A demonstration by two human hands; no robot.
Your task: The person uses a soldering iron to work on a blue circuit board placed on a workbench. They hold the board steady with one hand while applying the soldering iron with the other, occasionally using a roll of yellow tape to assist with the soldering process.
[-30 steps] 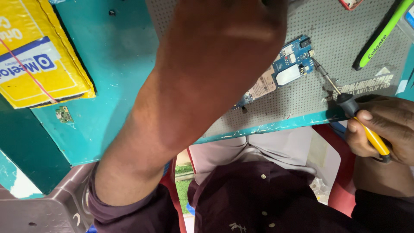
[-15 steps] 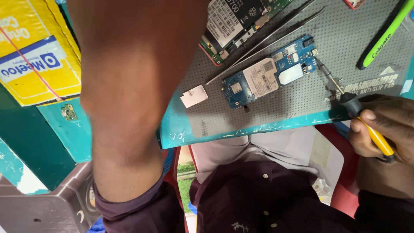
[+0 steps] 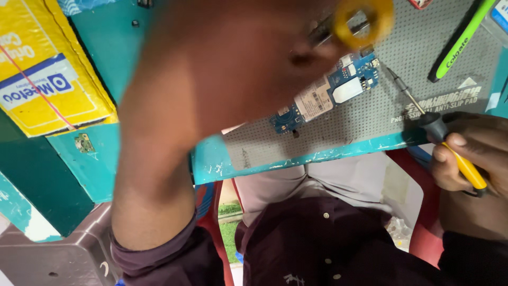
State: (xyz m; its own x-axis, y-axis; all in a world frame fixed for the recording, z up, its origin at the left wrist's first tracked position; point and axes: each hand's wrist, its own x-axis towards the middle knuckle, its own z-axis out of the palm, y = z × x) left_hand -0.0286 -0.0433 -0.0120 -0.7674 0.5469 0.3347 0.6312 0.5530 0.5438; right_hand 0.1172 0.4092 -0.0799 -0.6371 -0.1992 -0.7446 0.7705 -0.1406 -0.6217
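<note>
Right hand [image 3: 471, 153] around yellow-handled screwdriver [image 3: 439, 130]

At the upper left of the frame you have a yellow padded envelope [image 3: 45, 69] with a blue and white label and a thin red band across it, lying on the teal counter [image 3: 106, 159]. Just below it sits a tiny green chip [image 3: 83, 143]. At the upper right a green toothbrush [image 3: 459, 39] lies slanted on the grey perforated mat [image 3: 370, 116]. Below the counter's edge you see a red plastic chair [image 3: 423, 233], and at the lower left a grey stool [image 3: 58, 254].
</note>
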